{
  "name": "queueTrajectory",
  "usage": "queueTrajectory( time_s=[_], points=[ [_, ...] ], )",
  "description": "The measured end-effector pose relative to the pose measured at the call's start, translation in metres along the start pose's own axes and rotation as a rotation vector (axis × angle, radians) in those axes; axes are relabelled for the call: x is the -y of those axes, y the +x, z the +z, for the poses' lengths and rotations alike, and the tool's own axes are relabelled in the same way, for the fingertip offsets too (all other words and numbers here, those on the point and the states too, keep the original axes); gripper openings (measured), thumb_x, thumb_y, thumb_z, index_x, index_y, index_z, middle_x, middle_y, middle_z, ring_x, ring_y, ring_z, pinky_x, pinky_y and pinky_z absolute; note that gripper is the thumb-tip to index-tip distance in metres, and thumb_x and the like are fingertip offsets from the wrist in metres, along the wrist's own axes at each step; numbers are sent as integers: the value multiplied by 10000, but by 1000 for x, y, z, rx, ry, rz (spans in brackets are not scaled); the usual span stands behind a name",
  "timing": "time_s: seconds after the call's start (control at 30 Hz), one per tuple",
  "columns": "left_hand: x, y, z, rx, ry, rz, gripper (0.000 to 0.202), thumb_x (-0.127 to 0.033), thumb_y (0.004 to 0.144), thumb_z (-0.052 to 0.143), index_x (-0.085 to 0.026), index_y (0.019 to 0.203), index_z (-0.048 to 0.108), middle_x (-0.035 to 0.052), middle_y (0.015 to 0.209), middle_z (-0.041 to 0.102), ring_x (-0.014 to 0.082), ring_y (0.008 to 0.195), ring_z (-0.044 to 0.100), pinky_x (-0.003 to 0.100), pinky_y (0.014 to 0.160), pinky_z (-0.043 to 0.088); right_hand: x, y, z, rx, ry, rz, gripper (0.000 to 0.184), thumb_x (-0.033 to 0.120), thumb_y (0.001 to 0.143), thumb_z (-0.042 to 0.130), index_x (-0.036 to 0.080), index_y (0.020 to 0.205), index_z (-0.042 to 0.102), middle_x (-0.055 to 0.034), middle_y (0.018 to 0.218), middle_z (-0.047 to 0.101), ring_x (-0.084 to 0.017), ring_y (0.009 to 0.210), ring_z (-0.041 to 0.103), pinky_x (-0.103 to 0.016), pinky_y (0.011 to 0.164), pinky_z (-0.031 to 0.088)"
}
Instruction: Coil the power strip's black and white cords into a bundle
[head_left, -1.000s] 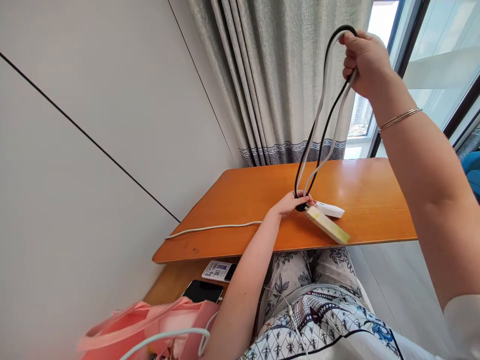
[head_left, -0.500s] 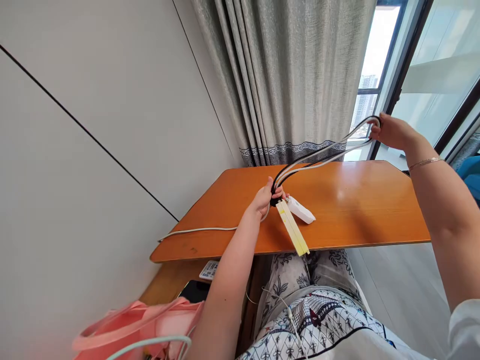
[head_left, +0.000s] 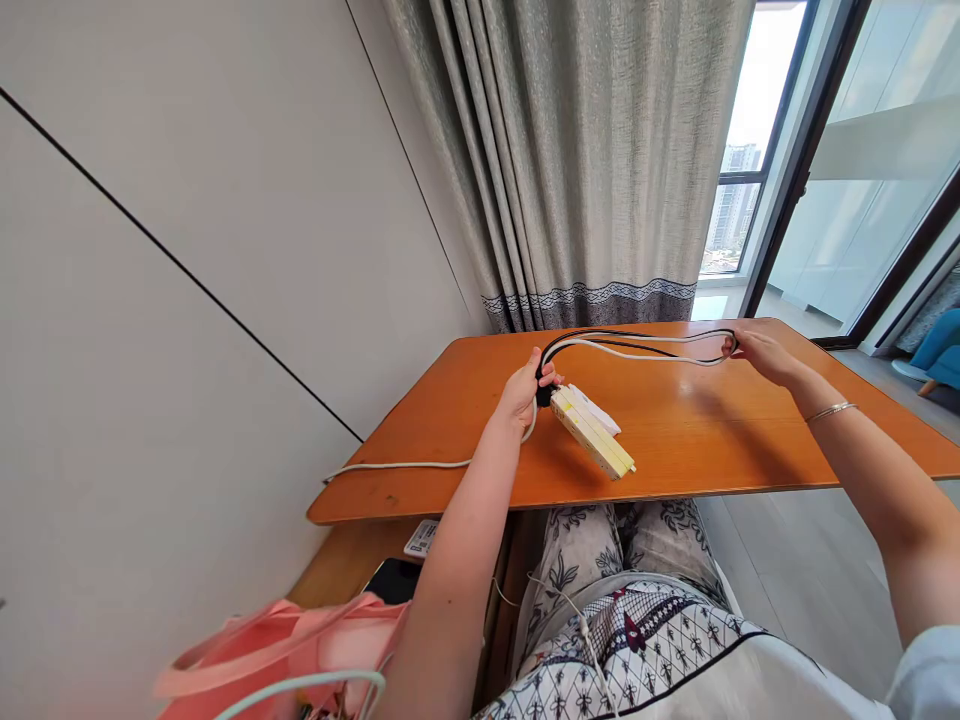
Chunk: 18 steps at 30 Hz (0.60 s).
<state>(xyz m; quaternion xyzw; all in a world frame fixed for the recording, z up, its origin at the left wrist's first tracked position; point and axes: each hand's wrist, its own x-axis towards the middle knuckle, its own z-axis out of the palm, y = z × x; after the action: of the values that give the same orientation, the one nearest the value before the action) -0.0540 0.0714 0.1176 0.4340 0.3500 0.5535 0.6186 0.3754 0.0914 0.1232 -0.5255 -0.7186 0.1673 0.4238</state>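
Over the orange-brown tabletop [head_left: 427, 410], my left hand [head_left: 523, 392] is closed round one end of a bundle of black and white cables [head_left: 637, 345]. A black piece [head_left: 545, 395] shows just below those fingers. Beside it a long cream and yellow block [head_left: 592, 432], perhaps a power strip, hangs at a tilt. Part of a white block [head_left: 598, 408] is visible behind that. Far to the right, my right hand [head_left: 757, 355] pinches the looped end of the cables, stretching them between both hands. A single pale cord [head_left: 405, 465] runs left from my left wrist across the table.
A salmon-pink bag [head_left: 300, 640] stands at lower left, near a dark phone-like slab [head_left: 394, 580] and a white label or card [head_left: 421, 538] on a lower shelf. A grey curtain [head_left: 600, 150] hangs behind the table. Glass doors are on the right.
My right hand has come down with the cable loop, from above the table's far edge to nearer the surface. The cream block has swung to the right and upward.
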Motion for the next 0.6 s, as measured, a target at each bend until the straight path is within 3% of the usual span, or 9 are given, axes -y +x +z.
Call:
queueTrajectory(
  time_s=[0.13,0.2,0.27,0.33,0.47,0.6],
  points=[
    [-4,1,1,-129,-19,-14,572,-705,783,640,-212,585,431,-72,467,312,111,538,508,216,573,456,7,-34,29,32,-101,-133,539,593,981,280,196,839,616,-100,823,693,-223,840,657,-373,826,524],
    [-6,-1,4,-177,5,3,561,-690,801,633,-209,586,440,-68,468,322,110,539,510,207,546,436,16,-50,37,26,-262,-229,442,444,1010,293,186,1060,649,-89,823,702,-233,848,655,-375,820,518],
    [-7,-4,9,-203,34,33,558,-683,812,626,-209,582,440,-63,467,333,111,540,511,206,546,434,25,-64,41,20,-454,-301,436,334,1011,303,179,1311,578,-87,837,709,-242,831,650,-360,748,513],
    [-7,-6,13,-221,66,73,559,-683,817,617,-212,577,437,-57,466,344,114,542,508,209,555,437,35,-73,42,6,-615,-347,471,271,1007,304,174,1422,504,-97,871,717,-241,820,650,-333,677,497],
    [-2,-7,20,-243,131,158,557,-689,827,598,-213,579,446,-46,477,367,122,548,508,218,555,428,62,-80,42,66,-789,-434,420,180,992,339,187,1331,585,-102,943,740,-222,856,654,-284,627,463],
    [3,-9,28,-228,181,206,551,-672,843,589,-206,580,458,-43,492,391,116,538,497,220,562,423,111,-83,44,296,-939,-488,407,67,925,409,196,1216,662,-91,866,732,-218,857,646,-264,582,408]
  ],
)
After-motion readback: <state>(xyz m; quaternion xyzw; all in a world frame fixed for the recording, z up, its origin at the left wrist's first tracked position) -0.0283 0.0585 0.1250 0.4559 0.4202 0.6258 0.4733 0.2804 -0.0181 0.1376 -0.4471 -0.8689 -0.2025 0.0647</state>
